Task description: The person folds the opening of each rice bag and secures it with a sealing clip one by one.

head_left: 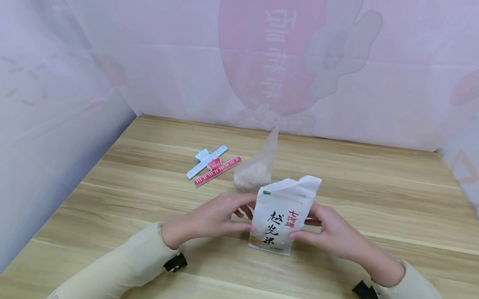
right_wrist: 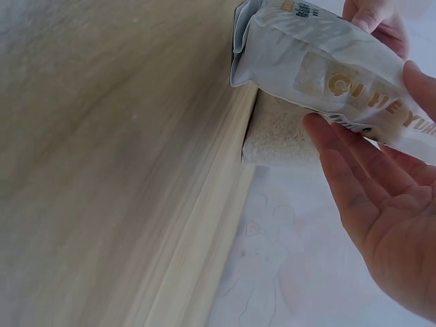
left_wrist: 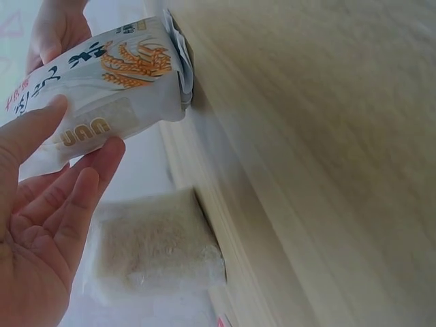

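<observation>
A white printed rice bag [head_left: 278,212] stands upright, tilted slightly, at the middle front of the table. My left hand [head_left: 217,214] holds its left side, thumb on the front and fingers toward the back. On the right side my right hand [head_left: 335,234] grips it the same way. Orange grain ears are printed near the lower end of the bag [left_wrist: 129,75] in the left wrist view. Gold letters run along the side of the bag [right_wrist: 361,88] in the right wrist view. Right behind it is a clear plastic bag of pale grains [head_left: 252,174], its upper part pointing up.
Left of the clear bag, a light blue sealing clip [head_left: 207,161] and a red sealing clip [head_left: 218,170] lie side by side on the wooden table [head_left: 381,185]. A pale printed cloth [head_left: 166,76] hangs behind the table, with more at both sides.
</observation>
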The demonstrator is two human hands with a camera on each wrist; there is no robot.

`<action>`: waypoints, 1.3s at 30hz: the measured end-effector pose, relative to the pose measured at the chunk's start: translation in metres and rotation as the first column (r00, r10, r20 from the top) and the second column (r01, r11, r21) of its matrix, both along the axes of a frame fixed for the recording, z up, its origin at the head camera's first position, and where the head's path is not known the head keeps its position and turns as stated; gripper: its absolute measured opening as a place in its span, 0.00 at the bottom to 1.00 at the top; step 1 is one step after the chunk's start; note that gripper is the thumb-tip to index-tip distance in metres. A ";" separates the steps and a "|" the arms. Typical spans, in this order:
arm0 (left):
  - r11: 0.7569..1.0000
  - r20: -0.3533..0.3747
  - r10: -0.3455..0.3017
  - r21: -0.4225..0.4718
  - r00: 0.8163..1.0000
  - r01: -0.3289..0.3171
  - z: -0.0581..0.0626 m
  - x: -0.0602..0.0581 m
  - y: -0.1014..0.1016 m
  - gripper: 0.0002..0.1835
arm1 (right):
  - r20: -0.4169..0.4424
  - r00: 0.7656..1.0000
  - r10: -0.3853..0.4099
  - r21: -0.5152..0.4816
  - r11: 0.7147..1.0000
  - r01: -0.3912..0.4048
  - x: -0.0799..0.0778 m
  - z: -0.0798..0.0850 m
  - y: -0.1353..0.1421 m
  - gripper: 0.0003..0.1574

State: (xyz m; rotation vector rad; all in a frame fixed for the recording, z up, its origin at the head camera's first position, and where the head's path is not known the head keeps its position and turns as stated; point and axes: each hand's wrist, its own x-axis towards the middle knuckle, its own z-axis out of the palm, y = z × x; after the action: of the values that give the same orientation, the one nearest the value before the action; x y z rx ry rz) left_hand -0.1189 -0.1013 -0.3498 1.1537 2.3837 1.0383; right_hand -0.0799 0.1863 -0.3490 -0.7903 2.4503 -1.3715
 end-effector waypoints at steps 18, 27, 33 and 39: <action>0.998 -0.044 -0.044 0.041 0.998 0.046 -0.002 0.000 0.025 0.26 | -0.058 0.998 -0.023 0.037 0.999 0.025 0.004 -0.003 0.027 0.26; 0.994 -0.086 -0.096 0.040 0.992 0.099 -0.005 -0.005 0.041 0.23 | -0.085 0.996 -0.035 0.027 0.999 0.038 0.006 -0.004 0.040 0.26; 0.994 -0.075 -0.104 0.030 0.992 0.107 -0.002 -0.007 0.052 0.23 | -0.089 0.995 -0.049 0.021 0.998 0.051 0.006 -0.005 0.051 0.26; 0.993 -0.077 -0.118 0.012 0.990 0.119 0.000 -0.011 0.062 0.24 | -0.096 0.994 -0.052 0.003 0.999 0.052 0.005 -0.005 0.060 0.26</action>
State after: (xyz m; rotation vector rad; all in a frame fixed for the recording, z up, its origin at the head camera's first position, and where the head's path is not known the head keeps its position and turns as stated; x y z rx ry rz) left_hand -0.1296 -0.0395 -0.3496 1.3460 2.3343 0.9945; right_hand -0.0745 0.2460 -0.3543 -0.8151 2.5641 -1.3740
